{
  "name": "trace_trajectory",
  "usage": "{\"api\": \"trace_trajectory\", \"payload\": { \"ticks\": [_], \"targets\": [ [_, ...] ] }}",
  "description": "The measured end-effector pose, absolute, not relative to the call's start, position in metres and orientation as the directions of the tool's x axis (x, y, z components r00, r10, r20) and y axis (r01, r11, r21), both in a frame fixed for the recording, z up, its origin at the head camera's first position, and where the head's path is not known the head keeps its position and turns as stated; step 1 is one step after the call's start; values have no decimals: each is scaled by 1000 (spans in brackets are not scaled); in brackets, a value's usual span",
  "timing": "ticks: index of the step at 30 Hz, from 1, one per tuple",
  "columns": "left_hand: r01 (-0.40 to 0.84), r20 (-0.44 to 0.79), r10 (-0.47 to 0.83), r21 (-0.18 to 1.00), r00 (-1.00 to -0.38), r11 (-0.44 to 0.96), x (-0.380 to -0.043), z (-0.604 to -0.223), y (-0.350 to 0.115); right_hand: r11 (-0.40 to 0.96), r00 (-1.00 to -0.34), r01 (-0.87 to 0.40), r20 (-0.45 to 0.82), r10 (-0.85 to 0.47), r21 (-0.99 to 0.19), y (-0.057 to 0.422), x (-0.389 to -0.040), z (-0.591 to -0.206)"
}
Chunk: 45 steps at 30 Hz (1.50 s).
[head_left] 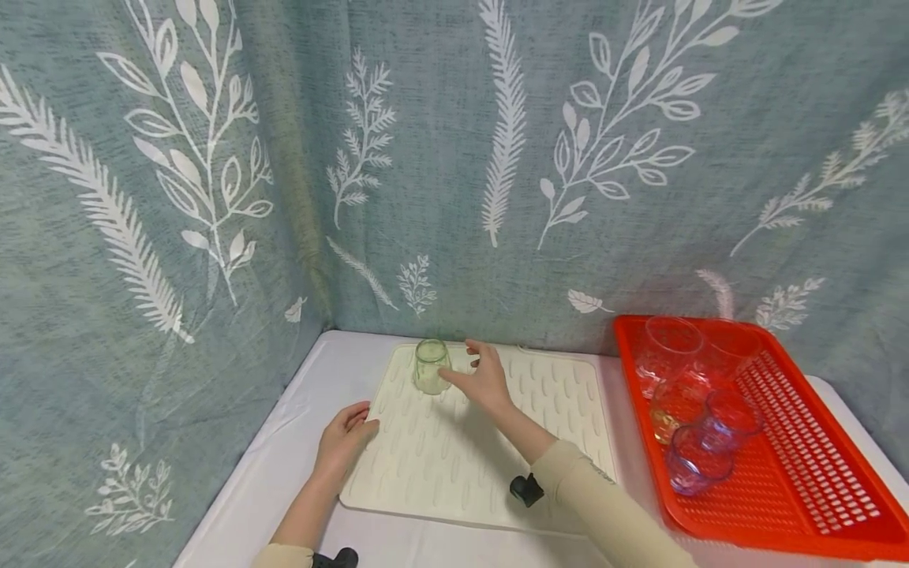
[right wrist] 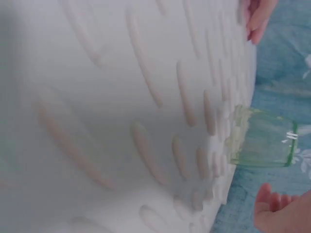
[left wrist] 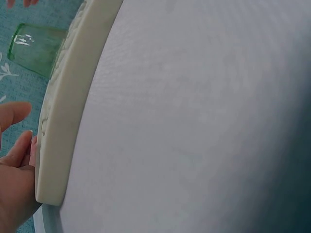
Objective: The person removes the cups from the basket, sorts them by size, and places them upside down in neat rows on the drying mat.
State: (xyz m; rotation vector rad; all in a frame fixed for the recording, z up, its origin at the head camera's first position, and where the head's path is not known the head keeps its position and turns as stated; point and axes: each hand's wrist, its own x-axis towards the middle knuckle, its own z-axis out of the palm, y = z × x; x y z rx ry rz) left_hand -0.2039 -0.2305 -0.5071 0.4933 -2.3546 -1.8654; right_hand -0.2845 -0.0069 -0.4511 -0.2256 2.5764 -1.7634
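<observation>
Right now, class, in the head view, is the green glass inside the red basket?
No, the green glass stands on the mat, apart from the basket.

Mat (head_left: 415,473) partly hidden by right sleeve (head_left: 611,505), basket (head_left: 753,505) clipped

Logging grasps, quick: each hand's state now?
Left hand: open, at edge of the cream rectangular ridged mat.
Right hand: open, beside the transparent green tumbler, holding nothing.

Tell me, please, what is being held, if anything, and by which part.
Nothing: right hand apart from the green glass, left hand at the edge of the mat.
</observation>
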Motion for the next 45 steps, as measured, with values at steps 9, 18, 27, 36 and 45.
{"api": "trace_trajectory", "payload": {
  "ticks": [9,18,27,36,45],
  "targets": [
    [-191,-127,-295,961,-947,201,-202,-499,-237,266,-997,-50,33,-65,-963,24,-255,-442],
    [-207,-141,-302,958,-943,200,-202,-495,-237,244,-998,-46,32,-61,-969,51,-232,-436],
    [-218,-148,-300,953,-942,212,-203,-494,-237,190,-998,-36,26,-56,-981,82,-212,-427],
    [-231,-166,-294,952,-941,201,-204,-496,-233,173,-992,-119,108,-68,-978,125,-189,-411],
    [-239,-181,-280,952,-943,191,-202,-496,-227,250,-988,-155,155,-23,-956,176,-170,-396]
  ]
}}
